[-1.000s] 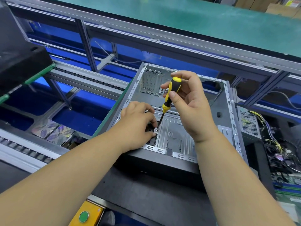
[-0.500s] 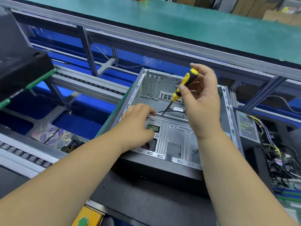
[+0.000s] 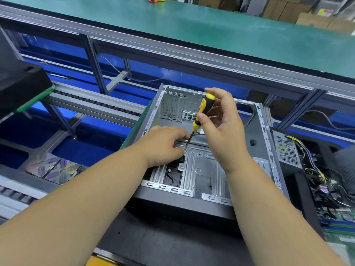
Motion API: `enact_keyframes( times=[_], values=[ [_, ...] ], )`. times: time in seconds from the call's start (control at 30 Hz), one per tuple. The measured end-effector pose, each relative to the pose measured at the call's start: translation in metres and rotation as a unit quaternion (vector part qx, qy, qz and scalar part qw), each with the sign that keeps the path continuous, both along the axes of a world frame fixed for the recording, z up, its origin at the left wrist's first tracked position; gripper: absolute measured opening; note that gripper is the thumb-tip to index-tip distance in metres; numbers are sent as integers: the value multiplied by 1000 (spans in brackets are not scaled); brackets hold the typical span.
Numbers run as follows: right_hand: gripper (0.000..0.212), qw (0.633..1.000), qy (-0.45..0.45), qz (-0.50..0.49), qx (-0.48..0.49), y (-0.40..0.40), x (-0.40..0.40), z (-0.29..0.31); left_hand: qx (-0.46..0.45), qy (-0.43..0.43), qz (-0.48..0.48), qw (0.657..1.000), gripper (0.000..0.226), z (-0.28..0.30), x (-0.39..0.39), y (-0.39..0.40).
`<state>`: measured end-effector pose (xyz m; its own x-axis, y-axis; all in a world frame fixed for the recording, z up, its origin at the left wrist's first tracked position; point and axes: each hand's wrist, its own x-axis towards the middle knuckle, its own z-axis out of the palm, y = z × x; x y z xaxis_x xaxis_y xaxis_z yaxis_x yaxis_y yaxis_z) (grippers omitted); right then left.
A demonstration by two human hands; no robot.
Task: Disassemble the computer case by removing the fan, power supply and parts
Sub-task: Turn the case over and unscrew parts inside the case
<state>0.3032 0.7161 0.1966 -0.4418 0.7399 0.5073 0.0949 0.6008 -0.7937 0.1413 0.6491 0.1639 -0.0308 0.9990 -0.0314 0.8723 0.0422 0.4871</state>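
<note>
An open grey computer case [image 3: 267,143] lies on its side on the black mat, its inside bare except for a silver drive bracket [image 3: 203,166] at the near end. My right hand [image 3: 221,121] grips a yellow and black screwdriver [image 3: 201,112], tilted, with its tip down on a screw [image 3: 186,150] at the bracket's upper left. My left hand [image 3: 163,144] rests on the bracket beside the tip, fingers curled down at the screw; what they hold is hidden. A second screw [image 3: 182,166] shows lower on the bracket.
A removed power supply [image 3: 288,150] with a bundle of cables [image 3: 322,179] sits right of the case, and circuit boards [image 3: 338,215] lie beyond it. A black unit [image 3: 21,83] stands at the left on the conveyor rails [image 3: 92,104]. A green bench top [image 3: 211,29] runs behind.
My right hand lifted the screwdriver off the lower screw, swung it up, then set its tip on a screw farther up the bracket. My left hand followed to that spot.
</note>
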Motion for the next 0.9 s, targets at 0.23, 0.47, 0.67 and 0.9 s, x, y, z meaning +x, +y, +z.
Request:
enact_keyframes(
  times=[0.23, 0.47, 0.67, 0.9],
  values=[
    [47, 997, -44, 56, -11, -2, 0, 6, 27, 18, -40, 999, 27, 0, -2, 3],
    [7, 989, 26, 73, -123, -10, -19, 21, 25, 45, -53, 997, 37, -2, -2, 4],
    [19, 937, 192, 105, -271, -7, -35, 17, 35, 145, -45, 988, 53, -9, 1, 4],
    [26, 914, 223, 157, -300, 1, -40, 15, 18, 179, -50, 982, 74, -11, 1, 7]
  ],
)
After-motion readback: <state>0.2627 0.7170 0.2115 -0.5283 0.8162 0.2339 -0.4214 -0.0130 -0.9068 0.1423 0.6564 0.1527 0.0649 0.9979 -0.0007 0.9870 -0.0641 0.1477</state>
